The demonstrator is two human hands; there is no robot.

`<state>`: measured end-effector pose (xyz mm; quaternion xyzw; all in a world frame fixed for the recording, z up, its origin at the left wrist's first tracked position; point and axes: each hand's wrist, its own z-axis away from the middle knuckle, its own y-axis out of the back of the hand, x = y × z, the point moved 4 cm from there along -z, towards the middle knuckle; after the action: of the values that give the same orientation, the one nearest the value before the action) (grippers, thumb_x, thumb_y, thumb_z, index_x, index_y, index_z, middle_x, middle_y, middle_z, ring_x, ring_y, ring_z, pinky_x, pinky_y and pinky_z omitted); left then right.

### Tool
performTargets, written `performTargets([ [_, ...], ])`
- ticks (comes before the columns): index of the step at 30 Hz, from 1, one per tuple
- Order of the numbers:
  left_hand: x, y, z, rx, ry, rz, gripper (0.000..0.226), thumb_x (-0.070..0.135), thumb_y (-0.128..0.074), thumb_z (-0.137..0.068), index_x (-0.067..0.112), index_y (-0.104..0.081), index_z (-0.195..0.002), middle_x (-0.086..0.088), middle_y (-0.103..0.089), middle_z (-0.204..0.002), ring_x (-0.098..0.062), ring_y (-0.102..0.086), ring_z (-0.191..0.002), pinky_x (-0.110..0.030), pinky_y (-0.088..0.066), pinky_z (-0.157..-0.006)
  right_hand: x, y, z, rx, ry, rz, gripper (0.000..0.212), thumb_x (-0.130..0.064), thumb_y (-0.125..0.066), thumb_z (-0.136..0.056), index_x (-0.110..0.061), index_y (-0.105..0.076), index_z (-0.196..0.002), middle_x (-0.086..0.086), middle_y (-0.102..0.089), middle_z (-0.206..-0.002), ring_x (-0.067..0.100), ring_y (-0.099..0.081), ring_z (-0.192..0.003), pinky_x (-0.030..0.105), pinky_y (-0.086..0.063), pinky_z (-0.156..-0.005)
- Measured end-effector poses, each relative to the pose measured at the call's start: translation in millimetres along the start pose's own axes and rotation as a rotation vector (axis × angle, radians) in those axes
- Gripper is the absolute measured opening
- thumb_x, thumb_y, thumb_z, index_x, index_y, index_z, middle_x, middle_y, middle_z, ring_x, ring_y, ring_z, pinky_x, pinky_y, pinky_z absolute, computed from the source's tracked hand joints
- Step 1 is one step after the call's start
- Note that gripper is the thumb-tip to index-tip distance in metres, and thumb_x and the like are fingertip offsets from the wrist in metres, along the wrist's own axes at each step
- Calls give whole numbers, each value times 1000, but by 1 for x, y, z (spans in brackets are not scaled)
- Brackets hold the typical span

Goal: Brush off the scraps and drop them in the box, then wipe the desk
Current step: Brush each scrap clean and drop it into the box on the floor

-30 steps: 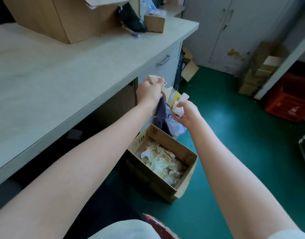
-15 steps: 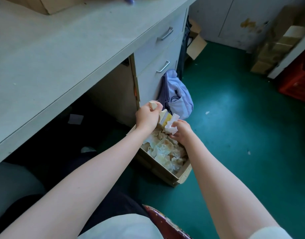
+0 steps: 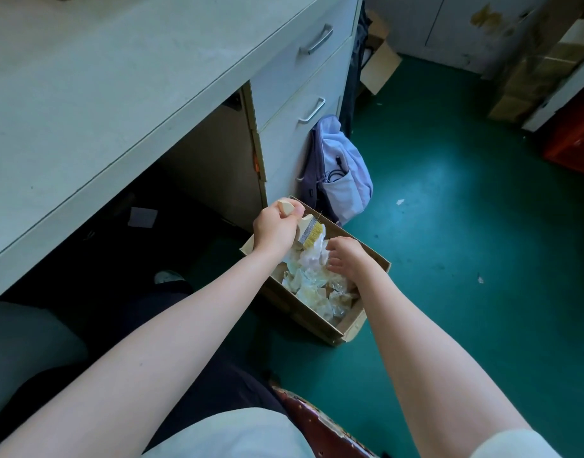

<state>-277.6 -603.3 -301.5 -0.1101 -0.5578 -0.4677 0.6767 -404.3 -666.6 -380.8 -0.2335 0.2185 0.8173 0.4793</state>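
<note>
- The left hand [image 3: 273, 230] is clenched round the wooden handle of a brush [image 3: 312, 233], with the yellow bristles over the box's [image 3: 320, 325] far end.
- The right hand [image 3: 347, 259] is released, fingers loose, just above the scraps [image 3: 312, 294] inside.
- The box sits on the green floor [image 3: 449, 259], right of the bench [image 3: 118, 77].

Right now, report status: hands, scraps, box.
Left hand grips brush over box. Right hand open above scraps in box. Backpack beside box, clear of hands.

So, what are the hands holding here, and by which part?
Left hand grips the brush by its wooden handle; right hand holds nothing, open over the scraps.
</note>
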Motion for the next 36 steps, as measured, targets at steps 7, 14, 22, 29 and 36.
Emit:
performTargets([
  [7, -3, 8, 0, 27, -32, -20, 8, 27, -58, -91, 27, -59, -83, 0, -62, -95, -18, -59, -93, -33, -54, -85, -4, -2, 3, 8, 30, -45, 34, -1, -42, -88, 5, -50, -121, 31, -54, -117, 27, -53, -73, 39, -48, -95],
  [14, 43, 24, 5, -2, -192, -47, 12, 27, -57, -91, 27, -61, -79, 1, -60, -79, -22, -59, -83, -30, -48, -73, -48, 5, 26, 20, 125, -118, 17, -1, -37, -90, -2, -53, -89, 31, -56, -95, 26, -53, -67, 47, -37, -108],
  [22, 131, 55, 23, 40, -530, -116, 13, 28, -56, -91, 20, -67, -93, 2, -59, -81, -15, -52, -78, -20, -35, -63, -133, 24, 71, 34, 364, -136, 13, -3, -38, -89, -12, -47, -89, 4, -42, -71, 17, -41, -61, 30, -47, -74],
  [29, 188, 103, 43, 154, -720, -96, 13, 23, -58, -90, 16, -69, -93, 7, -58, -80, -11, -48, -75, -13, -33, -58, -190, 4, 119, -41, 527, -163, 14, -7, -43, -91, -12, -53, -82, 10, -50, -92, 18, -50, -68, 31, -45, -71],
  [36, 210, 171, 52, 211, -597, 283, 25, 17, -57, -91, 28, -58, -69, 4, -61, -82, -27, -62, -102, -44, -50, -96, -241, -46, 164, -134, 695, -140, 33, -6, -42, -92, -10, -54, -123, 8, -56, -94, 23, -58, -86, 26, -52, -66],
])
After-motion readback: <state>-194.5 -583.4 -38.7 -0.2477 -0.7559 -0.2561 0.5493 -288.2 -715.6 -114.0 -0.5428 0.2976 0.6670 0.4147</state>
